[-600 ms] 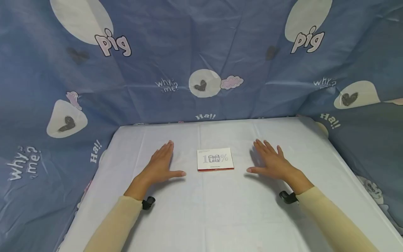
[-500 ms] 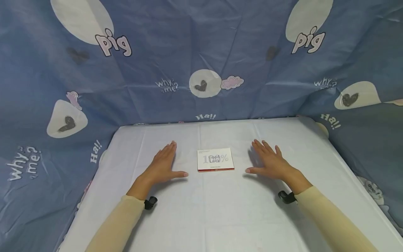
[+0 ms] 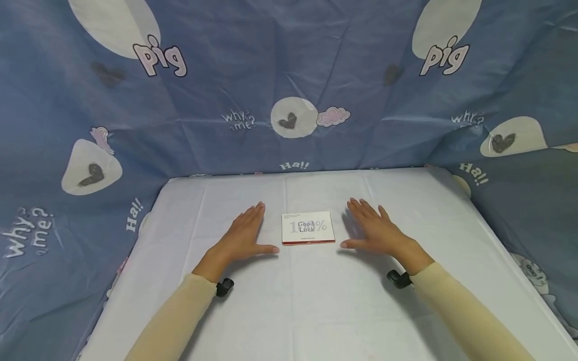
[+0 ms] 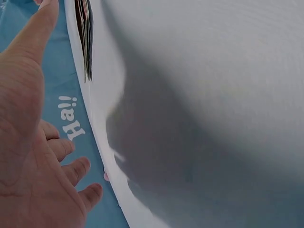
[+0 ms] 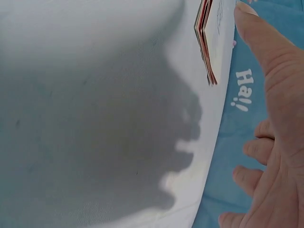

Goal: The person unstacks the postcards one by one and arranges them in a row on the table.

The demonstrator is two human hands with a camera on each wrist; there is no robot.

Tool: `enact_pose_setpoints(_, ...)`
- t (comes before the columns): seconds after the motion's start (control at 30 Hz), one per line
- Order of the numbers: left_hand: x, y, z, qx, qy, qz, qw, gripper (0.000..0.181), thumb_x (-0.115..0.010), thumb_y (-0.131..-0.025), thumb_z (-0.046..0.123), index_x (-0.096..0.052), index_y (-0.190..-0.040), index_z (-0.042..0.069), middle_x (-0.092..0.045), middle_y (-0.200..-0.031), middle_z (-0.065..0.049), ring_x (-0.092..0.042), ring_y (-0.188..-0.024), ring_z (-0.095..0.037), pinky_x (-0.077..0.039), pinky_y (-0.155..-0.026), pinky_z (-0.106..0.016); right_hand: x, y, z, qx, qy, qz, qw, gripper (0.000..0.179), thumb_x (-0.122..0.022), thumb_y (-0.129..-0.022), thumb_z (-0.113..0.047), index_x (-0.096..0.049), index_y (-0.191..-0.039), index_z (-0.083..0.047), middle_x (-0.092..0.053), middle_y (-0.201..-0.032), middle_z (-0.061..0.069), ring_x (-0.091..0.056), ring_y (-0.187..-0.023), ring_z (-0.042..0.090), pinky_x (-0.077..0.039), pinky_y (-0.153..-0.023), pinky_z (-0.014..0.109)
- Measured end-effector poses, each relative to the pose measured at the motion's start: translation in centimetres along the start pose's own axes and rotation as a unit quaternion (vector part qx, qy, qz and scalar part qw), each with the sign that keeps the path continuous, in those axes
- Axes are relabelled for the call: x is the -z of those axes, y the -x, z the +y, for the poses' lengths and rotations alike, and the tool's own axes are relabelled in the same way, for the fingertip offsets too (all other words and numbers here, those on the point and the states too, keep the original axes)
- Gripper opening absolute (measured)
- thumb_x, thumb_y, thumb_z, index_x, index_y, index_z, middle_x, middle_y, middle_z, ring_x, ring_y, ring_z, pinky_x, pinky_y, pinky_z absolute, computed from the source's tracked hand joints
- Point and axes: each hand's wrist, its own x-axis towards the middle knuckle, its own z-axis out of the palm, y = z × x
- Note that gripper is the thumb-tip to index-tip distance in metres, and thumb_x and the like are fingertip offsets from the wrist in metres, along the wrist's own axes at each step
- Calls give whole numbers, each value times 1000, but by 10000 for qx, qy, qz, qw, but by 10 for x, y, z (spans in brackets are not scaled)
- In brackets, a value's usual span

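A flat stack of cards or folded paper [image 3: 308, 228], white on top and printed "Good Luck" and "100%", lies on the white table. Its front edge shows red, and both wrist views catch thin layers along the side of the paper stack [image 4: 85, 40]. To its left hovers my left hand [image 3: 241, 235], fingers extended and thumb pointing inward, apart from the stack. My right hand [image 3: 375, 231] mirrors it on the other side, fingers spread and thumb toward the stack, also without contact. Neither hand holds anything.
The white-covered table [image 3: 316, 311] spreads around the stack. Blue printed fabric [image 3: 253, 60] hangs behind and along both sides. A dark wrist device [image 3: 224, 287] sits on the left wrist and another dark wrist device [image 3: 399, 279] on the right.
Both hands have moved inward, the left hand rightward and the right hand leftward, so each is nearer the stack. The stack lies in the same place.
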Motion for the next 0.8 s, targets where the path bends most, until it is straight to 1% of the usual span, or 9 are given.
enact_pose_setpoints(0.2, -3, -7, 8, -174, 19, 3, 9998, 130, -79, -81, 70, -11, -166, -2, -12, -173, -17, -13, -159, -34, -13, -128, -53, -1, -6, -5, 104, -52, -51, 9999, 117, -76, -85, -67, -23, -166, -3, -22, -172, 16, -15, -158, 39, -10, -123, 68)
enact_pose_setpoints(0.37, -5, -13, 15, -209, 33, -71, 9998, 129, -78, -82, 69, -11, -166, -2, -12, -173, -16, -13, -160, -31, -14, -128, -51, -6, -11, -6, 153, -52, -103, 9998, 118, -77, -84, -68, -23, -165, -2, -23, -171, 16, -15, -159, 36, -11, -126, 60)
enact_pose_setpoints(0.47, -6, -16, 18, -199, 44, -149, 9997, 128, -78, -82, 69, -11, -166, -1, -12, -173, -15, -14, -160, -29, -15, -128, -50, -9, -15, -7, 249, -78, -75, 9996, 118, -77, -84, -68, -25, -164, 1, -25, -170, 19, -18, -158, 37, -14, -127, 57)
enact_pose_setpoints(0.6, -9, -19, 21, -201, 34, -193, 9996, 129, -79, -82, 69, -11, -166, -1, -12, -174, -14, -14, -160, -28, -15, -128, -48, -11, -19, -10, 352, -89, -51, 9993, 117, -78, -84, -66, -27, -163, 4, -28, -168, 21, -22, -157, 38, -17, -127, 54)
enact_pose_setpoints(0.8, -13, -24, 22, -268, 54, -167, 9995, 129, -78, -81, 70, -11, -166, -1, -12, -174, -13, -13, -160, -27, -13, -129, -46, -14, -26, -14, 448, -34, -82, 9990, 117, -80, -83, -64, -27, -162, 4, -31, -167, 20, -25, -156, 37, -19, -127, 51)
